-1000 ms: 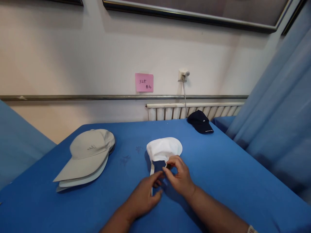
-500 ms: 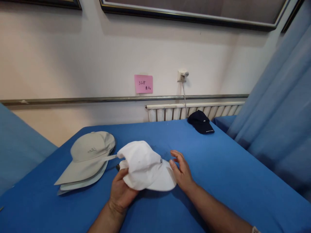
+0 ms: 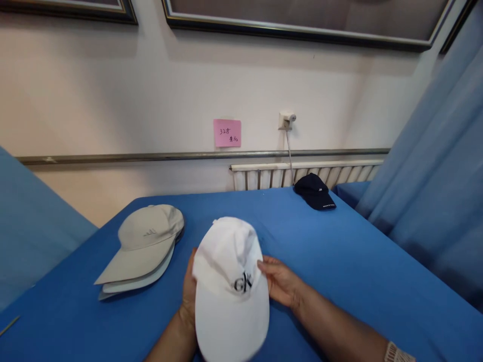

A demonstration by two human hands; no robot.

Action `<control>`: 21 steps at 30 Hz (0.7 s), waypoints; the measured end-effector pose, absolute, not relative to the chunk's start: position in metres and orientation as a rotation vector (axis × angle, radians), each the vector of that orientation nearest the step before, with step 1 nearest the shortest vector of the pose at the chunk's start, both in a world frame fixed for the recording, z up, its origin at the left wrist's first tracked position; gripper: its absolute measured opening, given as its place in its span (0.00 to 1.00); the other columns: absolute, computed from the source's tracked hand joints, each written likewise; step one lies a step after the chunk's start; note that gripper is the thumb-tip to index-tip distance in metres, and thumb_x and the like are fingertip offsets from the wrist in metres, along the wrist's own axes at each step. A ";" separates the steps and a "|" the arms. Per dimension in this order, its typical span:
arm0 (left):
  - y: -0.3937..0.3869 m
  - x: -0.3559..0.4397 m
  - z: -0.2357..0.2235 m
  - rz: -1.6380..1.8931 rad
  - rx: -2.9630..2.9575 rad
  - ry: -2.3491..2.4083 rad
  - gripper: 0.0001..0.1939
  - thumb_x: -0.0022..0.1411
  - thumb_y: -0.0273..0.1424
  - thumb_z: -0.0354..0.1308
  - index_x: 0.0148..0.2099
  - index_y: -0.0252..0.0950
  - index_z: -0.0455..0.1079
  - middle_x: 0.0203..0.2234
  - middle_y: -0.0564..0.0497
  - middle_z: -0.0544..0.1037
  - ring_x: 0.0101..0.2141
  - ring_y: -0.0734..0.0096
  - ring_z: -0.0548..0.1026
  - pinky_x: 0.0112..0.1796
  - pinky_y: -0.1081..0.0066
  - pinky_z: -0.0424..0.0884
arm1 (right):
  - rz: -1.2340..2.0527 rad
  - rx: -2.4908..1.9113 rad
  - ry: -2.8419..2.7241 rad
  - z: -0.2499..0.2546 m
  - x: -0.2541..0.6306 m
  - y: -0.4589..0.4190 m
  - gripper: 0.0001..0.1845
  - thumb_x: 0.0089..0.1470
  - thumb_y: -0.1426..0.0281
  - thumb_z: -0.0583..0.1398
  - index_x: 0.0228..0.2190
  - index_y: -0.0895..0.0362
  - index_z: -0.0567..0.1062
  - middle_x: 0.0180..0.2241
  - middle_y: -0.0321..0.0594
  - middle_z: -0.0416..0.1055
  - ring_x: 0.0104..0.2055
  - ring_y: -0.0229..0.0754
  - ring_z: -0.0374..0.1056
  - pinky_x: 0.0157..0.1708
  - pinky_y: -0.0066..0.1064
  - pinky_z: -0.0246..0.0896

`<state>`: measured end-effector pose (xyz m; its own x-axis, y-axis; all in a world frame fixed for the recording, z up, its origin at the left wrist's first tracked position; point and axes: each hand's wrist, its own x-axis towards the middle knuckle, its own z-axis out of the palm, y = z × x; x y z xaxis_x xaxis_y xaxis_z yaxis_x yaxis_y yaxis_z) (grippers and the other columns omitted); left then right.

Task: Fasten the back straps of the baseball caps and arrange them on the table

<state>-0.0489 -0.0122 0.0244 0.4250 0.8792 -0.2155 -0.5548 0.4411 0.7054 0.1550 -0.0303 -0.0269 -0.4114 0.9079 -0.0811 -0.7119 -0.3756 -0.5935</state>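
Observation:
Between my two hands is a white cap point(image 3: 230, 301) with dark letters on its front, its brim pointing down toward me. My left hand point(image 3: 189, 289) grips its left side, with the fingers mostly hidden behind the cap. On the other side my right hand point(image 3: 281, 281) pinches the edge near the letters, thumb on top and fingers beneath. A stack of caps point(image 3: 145, 244) lies to the left, a light grey one on top and paler brims showing below. Farther back on the right sits a dark navy cap point(image 3: 314, 191).
Blue cloth covers the table point(image 3: 358, 281). Behind it are a radiator point(image 3: 271, 176), a metal rail point(image 3: 169, 157), a plug with a cord point(image 3: 287, 122) and a pink note point(image 3: 227, 133). Blue curtains point(image 3: 441, 166) hang at both sides. A thin stick point(image 3: 9, 326) lies at the left edge.
The white cap has turned so its brim points toward me instead of to the right, and its letters now show. My right hand has closed on its right edge. The view shifted slightly.

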 end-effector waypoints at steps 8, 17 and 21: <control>-0.008 -0.021 0.004 0.900 0.357 0.636 0.22 0.64 0.30 0.57 0.59 0.32 0.65 0.44 0.42 0.81 0.46 0.56 0.78 0.52 0.59 0.71 | 1.642 -0.431 -0.372 -0.032 0.192 -0.006 0.22 0.50 0.71 0.66 0.49 0.57 0.74 0.48 0.44 0.76 0.52 0.49 0.70 0.60 0.45 0.54; -0.016 -0.010 0.000 0.916 0.450 0.796 0.15 0.57 0.21 0.62 0.48 0.24 0.72 0.41 0.36 0.81 0.42 0.54 0.80 0.43 0.65 0.78 | 1.875 -0.259 -0.365 -0.020 0.199 -0.011 0.29 0.58 0.53 0.56 0.52 0.60 0.72 0.49 0.49 0.75 0.57 0.54 0.65 0.57 0.50 0.57; -0.013 -0.019 0.011 1.042 0.556 0.858 0.13 0.56 0.22 0.64 0.45 0.26 0.74 0.39 0.38 0.82 0.39 0.57 0.81 0.42 0.66 0.78 | 1.853 -0.287 -0.256 -0.024 0.203 -0.012 0.24 0.61 0.54 0.53 0.48 0.58 0.74 0.46 0.48 0.76 0.49 0.48 0.72 0.48 0.42 0.66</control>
